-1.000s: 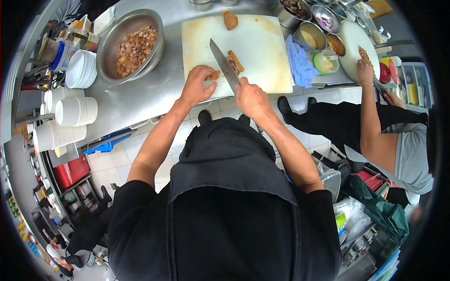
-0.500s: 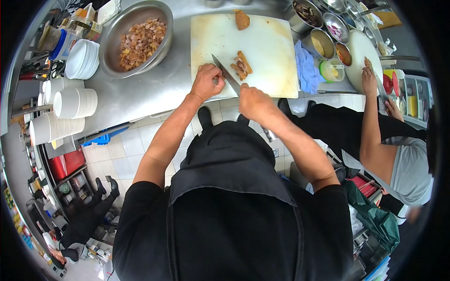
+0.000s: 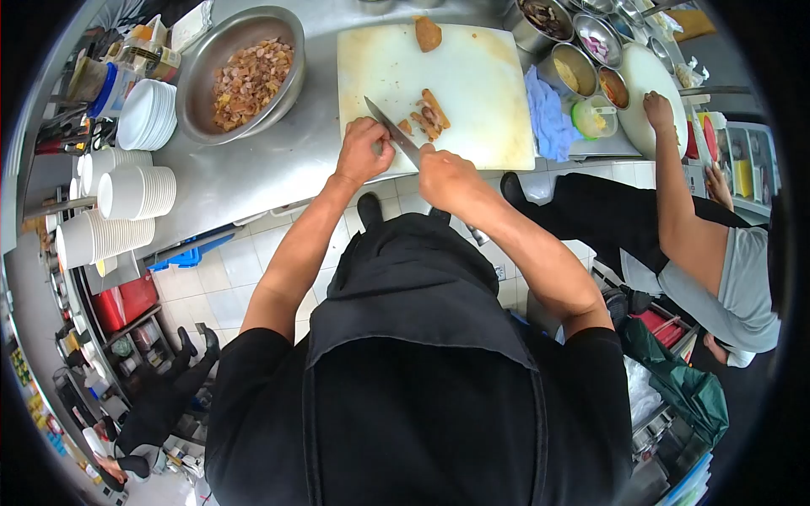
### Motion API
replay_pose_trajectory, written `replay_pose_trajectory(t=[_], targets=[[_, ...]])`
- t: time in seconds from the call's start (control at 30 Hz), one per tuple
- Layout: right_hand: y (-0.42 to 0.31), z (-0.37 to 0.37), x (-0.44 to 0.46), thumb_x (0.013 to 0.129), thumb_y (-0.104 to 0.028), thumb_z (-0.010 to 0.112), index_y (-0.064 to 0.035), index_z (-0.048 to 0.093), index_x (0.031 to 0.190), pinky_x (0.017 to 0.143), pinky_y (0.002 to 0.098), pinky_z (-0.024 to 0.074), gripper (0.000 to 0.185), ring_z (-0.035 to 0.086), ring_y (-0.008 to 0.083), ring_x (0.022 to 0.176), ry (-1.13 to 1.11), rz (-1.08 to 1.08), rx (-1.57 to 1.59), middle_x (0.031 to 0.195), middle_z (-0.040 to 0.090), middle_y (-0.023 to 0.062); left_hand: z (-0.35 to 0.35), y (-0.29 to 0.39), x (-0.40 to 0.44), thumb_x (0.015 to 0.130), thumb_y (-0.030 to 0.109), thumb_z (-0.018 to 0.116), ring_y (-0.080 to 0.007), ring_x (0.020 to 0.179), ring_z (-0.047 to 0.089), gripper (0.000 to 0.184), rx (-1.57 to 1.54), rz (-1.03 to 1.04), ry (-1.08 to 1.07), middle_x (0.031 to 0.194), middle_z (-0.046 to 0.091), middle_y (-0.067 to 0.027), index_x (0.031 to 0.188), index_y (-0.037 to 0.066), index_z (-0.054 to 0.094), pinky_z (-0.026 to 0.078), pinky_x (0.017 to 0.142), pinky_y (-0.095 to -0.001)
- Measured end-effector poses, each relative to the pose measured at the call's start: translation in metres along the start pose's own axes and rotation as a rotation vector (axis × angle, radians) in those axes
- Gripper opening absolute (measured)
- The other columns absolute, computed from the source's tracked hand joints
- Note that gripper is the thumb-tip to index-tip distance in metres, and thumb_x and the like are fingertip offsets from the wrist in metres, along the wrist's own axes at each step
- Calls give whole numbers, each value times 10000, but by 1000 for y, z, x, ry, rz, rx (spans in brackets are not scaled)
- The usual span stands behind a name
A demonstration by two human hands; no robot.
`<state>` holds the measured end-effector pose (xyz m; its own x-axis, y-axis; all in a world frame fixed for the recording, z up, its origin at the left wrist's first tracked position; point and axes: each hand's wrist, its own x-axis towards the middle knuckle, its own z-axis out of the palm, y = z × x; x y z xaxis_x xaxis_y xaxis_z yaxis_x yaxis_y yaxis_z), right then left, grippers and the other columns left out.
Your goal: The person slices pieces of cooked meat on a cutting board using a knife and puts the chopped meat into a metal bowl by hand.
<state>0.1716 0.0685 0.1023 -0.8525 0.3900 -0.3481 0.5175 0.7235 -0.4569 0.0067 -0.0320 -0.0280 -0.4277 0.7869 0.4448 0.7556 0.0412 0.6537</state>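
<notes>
My right hand (image 3: 447, 179) is wrapped round the handle of a large knife (image 3: 391, 131), whose blade points up and left over the white cutting board (image 3: 489, 93). Close to the blade's left side, at the board's lower left edge, my left hand (image 3: 364, 150) is closed with fingers curled; what it grips, if anything, is hidden. Cut brown meat pieces (image 3: 431, 116) lie right of the blade, and a small bit lies beside it. One whole brown piece (image 3: 428, 34) rests at the board's top edge.
A steel bowl (image 3: 190, 97) of chopped meat stands left of the board. Stacked white bowls (image 3: 135, 192) and plates (image 3: 145, 118) are farther left. A blue cloth (image 3: 551, 118) and ingredient containers (image 3: 574, 69) sit at right. A co-worker (image 3: 692, 219) stands at a round white board (image 3: 645, 84).
Small cut bits now lie by the larger pieces. My left hand has closed and drawn near the board's edge, and the knife has shifted left. The co-worker's knife has been raised off the round board.
</notes>
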Motion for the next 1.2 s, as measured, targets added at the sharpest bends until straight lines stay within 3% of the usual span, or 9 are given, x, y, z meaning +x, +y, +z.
replay_pose_trajectory(t=[0.17,0.47,0.53,0.73,0.77,0.83,1.03,1.13,1.2], targets=[[-3,39,3,872,-58,485,80,545,979,734,510,548,185,688,439,823,58,71,-2,852,680,287,2,-9,-1,678,16,651,-287,859,594,73,10,3,4,784,615,-70,735,54,627,452,817,-393],[35,1,-30,965,-193,501,47,536,1037,723,547,523,254,657,479,787,204,156,98,788,656,298,-11,30,24,750,33,678,-347,955,590,319,-21,-82,-62,998,611,-142,1067,51,646,460,925,-420],[55,0,-40,966,-196,508,50,538,1030,731,554,515,256,646,493,795,258,188,114,792,650,309,-3,25,34,765,31,685,-332,1028,560,336,-39,-136,-413,992,631,-146,1100,53,682,468,935,-399],[114,37,-53,971,-220,527,79,546,987,736,586,474,300,613,517,821,377,302,178,821,628,342,21,1,33,761,-87,564,-357,929,586,350,54,-161,-351,952,599,-184,1007,114,709,493,863,-409],[130,50,-50,977,-230,519,77,549,1002,734,592,469,309,603,527,815,350,353,307,788,626,331,9,8,42,823,15,663,-337,950,584,222,65,-234,-453,939,599,-155,1028,90,701,502,861,-392],[116,36,-56,993,-215,491,68,534,1003,533,508,493,287,626,399,530,317,391,437,624,607,241,-13,26,58,836,17,663,-266,894,630,218,27,-487,-447,967,622,-127,1040,89,690,536,767,-368],[121,38,-53,1021,-212,462,28,482,940,355,378,397,254,509,219,351,321,360,439,541,503,114,-128,-12,96,820,-2,671,-139,793,635,255,13,-405,8,881,690,-30,1054,96,698,551,683,-282],[126,38,-51,1021,-218,463,31,479,958,350,377,395,258,513,220,353,278,366,437,540,498,114,-199,-46,108,816,1,681,-157,805,660,248,153,-309,189,921,692,-61,1038,104,719,554,676,-289],[127,38,-49,1022,-224,462,35,475,966,349,376,395,266,515,219,355,264,382,440,540,495,112,-217,-72,102,786,47,677,-298,923,654,240,436,-409,93,1009,682,-124,1016,96,725,521,841,-394]])
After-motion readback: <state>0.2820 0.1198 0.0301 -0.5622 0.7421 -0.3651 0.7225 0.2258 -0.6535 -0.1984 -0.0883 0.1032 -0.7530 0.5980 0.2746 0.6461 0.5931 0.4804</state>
